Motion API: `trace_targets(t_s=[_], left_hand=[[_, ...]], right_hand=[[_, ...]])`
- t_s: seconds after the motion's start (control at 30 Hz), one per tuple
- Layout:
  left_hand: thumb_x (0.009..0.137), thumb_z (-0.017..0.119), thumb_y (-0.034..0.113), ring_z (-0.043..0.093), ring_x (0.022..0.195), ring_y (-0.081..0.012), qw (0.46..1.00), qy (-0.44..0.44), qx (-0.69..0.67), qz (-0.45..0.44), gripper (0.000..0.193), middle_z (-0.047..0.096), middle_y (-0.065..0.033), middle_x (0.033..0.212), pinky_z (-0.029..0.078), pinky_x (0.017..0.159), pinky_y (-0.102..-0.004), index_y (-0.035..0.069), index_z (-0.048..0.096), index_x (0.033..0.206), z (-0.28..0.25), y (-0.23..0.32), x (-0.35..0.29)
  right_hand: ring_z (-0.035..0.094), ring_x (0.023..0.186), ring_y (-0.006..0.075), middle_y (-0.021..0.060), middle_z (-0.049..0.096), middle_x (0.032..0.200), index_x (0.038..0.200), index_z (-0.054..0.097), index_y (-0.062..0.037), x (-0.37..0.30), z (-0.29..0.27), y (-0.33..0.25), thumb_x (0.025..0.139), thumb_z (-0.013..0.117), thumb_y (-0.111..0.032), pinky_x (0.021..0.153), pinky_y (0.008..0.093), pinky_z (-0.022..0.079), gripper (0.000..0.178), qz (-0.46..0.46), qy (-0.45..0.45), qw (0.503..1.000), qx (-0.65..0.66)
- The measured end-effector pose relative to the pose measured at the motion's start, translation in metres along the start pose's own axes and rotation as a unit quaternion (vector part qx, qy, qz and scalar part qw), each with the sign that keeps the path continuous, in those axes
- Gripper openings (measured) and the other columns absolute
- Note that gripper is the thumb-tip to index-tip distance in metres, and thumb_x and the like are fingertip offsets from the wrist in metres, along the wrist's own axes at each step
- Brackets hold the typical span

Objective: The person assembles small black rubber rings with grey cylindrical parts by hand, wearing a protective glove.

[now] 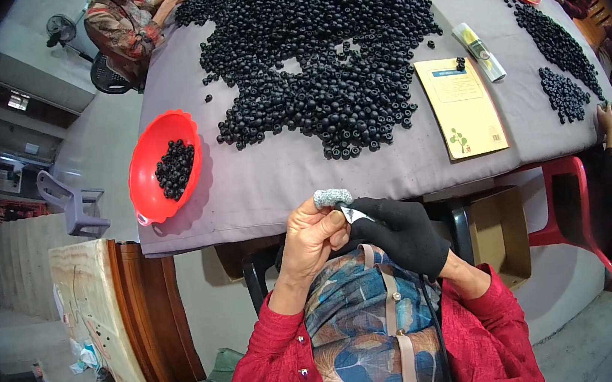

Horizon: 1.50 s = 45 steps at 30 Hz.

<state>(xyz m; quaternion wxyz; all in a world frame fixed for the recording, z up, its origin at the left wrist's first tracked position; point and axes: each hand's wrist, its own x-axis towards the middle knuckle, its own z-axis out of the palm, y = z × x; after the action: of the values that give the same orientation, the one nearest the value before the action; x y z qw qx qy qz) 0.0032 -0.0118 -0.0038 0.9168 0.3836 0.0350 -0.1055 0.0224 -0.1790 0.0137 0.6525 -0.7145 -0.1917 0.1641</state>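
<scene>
My hands meet just off the table's near edge, touching. My left hand (311,237) is bare except for a grey knitted finger cover (332,198) on its index finger. Its thumb and fingers are pinched together against my right hand's fingertips. My right hand (404,234) wears a black knitted glove, its fingers closed. Between the two hands shows a small white piece with a dark mark (355,214), whose kind I cannot make out. Beyond them a large heap of small black ring-shaped parts (320,53) covers the grey tablecloth (261,196).
A red scalloped basin (140,181) at left holds some black parts. At right lie a yellow booklet (463,109), a clear-and-white pack (479,52) and smaller black piles (558,49). Other people sit at the far left (123,27) and right. A red chair (584,212) stands right.
</scene>
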Motion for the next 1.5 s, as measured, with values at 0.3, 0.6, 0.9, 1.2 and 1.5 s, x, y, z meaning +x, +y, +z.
trace_targets(t_s=[0.3, 0.6, 0.9, 1.2, 1.5], left_hand=[[0.084, 0.054, 0.001, 0.038, 0.05, -0.005, 1.0, -0.012, 0.004, 0.003, 0.018, 0.053, -0.0038, 0.069, 0.033, 0.046, -0.0182, -0.001, 0.058, 0.101, -0.0033, 0.0004, -0.0017], [0.084, 0.054, 0.002, 0.038, 0.052, -0.0044, 1.0, -0.009, 0.024, 0.011, 0.017, 0.054, -0.0024, 0.071, 0.033, 0.047, -0.0184, 0.0, 0.058, 0.1, -0.0014, 0.0014, -0.0012], [0.084, 0.054, 0.002, 0.038, 0.051, -0.0043, 0.999, -0.012, 0.031, 0.008, 0.016, 0.055, -0.0025, 0.071, 0.033, 0.047, -0.0186, -0.001, 0.059, 0.099, -0.0059, 0.0014, 0.0003], [0.084, 0.054, 0.001, 0.039, 0.052, -0.0045, 0.998, 0.005, 0.057, 0.014, 0.016, 0.054, -0.0022, 0.07, 0.033, 0.046, -0.0187, -0.001, 0.059, 0.098, -0.0033, -0.0003, 0.0009], [0.084, 0.052, 0.0, 0.04, 0.052, -0.005, 0.999, 0.004, 0.034, 0.011, 0.017, 0.052, -0.0005, 0.067, 0.034, 0.047, -0.0188, -0.001, 0.058, 0.1, -0.0022, -0.0029, 0.0003]], right_hand=[[0.063, 0.078, 0.0159, 0.0137, 0.064, 0.088, 0.108, 0.057, -0.0015, -0.0008, 0.0023, 0.0003, 0.083, 0.058, -0.014, 0.068, 0.027, 0.049, 0.028, -0.009, 0.003, 1.0, -0.01], [0.063, 0.078, 0.0156, 0.0129, 0.065, 0.089, 0.108, 0.057, -0.0014, 0.0014, 0.0031, -0.0022, 0.083, 0.058, -0.015, 0.069, 0.0267, 0.049, 0.028, 0.007, -0.004, 1.0, 0.011], [0.062, 0.078, 0.0139, 0.012, 0.065, 0.087, 0.107, 0.057, -0.0004, 0.0034, 0.0027, -0.0022, 0.083, 0.057, -0.015, 0.069, 0.0262, 0.049, 0.027, 0.029, -0.013, 0.999, 0.021], [0.061, 0.075, 0.0118, 0.011, 0.064, 0.085, 0.104, 0.058, -0.0012, 0.0033, 0.0049, -0.0018, 0.084, 0.057, -0.015, 0.067, 0.0253, 0.048, 0.025, 0.025, 0.004, 0.999, 0.026], [0.061, 0.074, 0.0119, 0.0114, 0.064, 0.085, 0.104, 0.058, 0.0004, 0.0035, 0.0034, 0.0002, 0.083, 0.057, -0.013, 0.066, 0.025, 0.048, 0.025, 0.014, 0.002, 0.999, 0.049]])
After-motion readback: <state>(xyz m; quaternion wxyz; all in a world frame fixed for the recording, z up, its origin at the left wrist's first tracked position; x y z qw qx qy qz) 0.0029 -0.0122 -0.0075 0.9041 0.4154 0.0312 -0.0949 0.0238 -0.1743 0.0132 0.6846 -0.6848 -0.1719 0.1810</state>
